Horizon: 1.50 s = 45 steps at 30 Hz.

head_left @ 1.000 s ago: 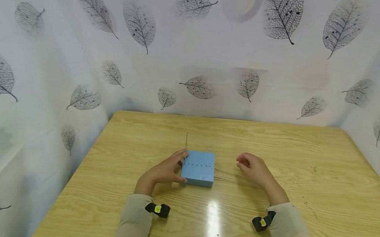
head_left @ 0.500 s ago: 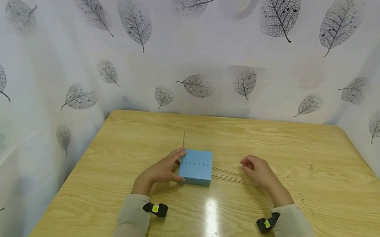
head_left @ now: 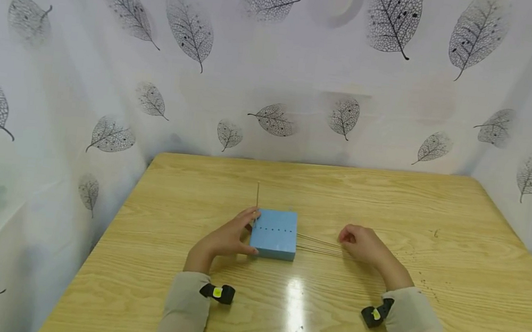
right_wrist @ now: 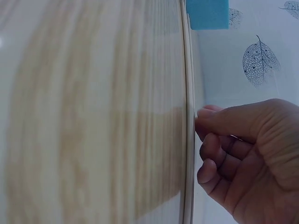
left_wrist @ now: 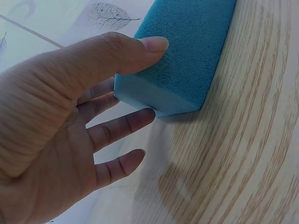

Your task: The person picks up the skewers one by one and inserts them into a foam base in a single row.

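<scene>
On the wooden table (head_left: 387,209), one blue foam block (head_left: 274,234) lies between the two hands, with nothing standing between either hand and what it touches. The left hand (head_left: 230,237) holds the block's left side: the thumb (left_wrist: 126,53) lies along the near face while the other fingers, spread and fairly straight, reach along the end. One thin stick (head_left: 257,194) stands upright at the block's far left corner, just beyond the left hand's fingertips, and a row of small dark dots runs across the block's top from left to right. To the right of the block, a small bundle of thin sticks (head_left: 318,244) lies flat on the table; their exact count cannot be told. Their long axis runs left to right, one end near the block, the other under the right hand (head_left: 364,246). The right hand's fingers are curled, its thumb tip (right_wrist: 205,113) pressed against the sticks (right_wrist: 188,116).
</scene>
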Tool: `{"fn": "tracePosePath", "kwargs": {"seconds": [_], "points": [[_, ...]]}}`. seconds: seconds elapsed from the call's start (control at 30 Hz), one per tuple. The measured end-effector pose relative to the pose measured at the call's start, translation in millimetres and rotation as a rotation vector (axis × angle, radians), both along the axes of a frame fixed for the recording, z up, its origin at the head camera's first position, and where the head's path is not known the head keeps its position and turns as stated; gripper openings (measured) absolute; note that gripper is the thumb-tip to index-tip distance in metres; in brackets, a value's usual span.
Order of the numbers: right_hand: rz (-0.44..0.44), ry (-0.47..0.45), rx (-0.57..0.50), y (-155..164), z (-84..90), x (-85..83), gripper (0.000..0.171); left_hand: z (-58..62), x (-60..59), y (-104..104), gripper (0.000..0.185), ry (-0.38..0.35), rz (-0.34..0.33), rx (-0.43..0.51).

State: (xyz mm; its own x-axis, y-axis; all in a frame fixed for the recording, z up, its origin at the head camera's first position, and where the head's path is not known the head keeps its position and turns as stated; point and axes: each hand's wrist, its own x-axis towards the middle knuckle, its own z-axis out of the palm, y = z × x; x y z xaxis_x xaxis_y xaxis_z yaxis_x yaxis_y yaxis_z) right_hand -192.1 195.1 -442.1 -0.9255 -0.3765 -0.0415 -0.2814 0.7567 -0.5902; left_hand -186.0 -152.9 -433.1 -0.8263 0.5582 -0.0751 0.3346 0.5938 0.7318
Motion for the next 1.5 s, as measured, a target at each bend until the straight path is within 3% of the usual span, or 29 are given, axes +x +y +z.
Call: {"fn": "tracePosePath", "kwargs": {"seconds": [0.57,0.83,1.17,1.5], "points": [[0.083,-0.033,0.011,0,-1.2,-0.3,0.010,-0.3,0.1,-1,0.092,-0.011,0.010,-0.007],[0.069,-0.052,0.020,0,0.5,0.2,0.012,0.3,0.9,-1,0.092,-0.014,0.021,-0.021],[0.048,0.031,0.057,-1,10.1,2.3,0.015,0.3,-0.1,0,0.093,-0.025,0.025,-0.020],[0.014,0.163,-0.012,-4,19.8,1.2,0.018,1.3,0.7,0,0.093,-0.018,0.023,-0.018]]}}
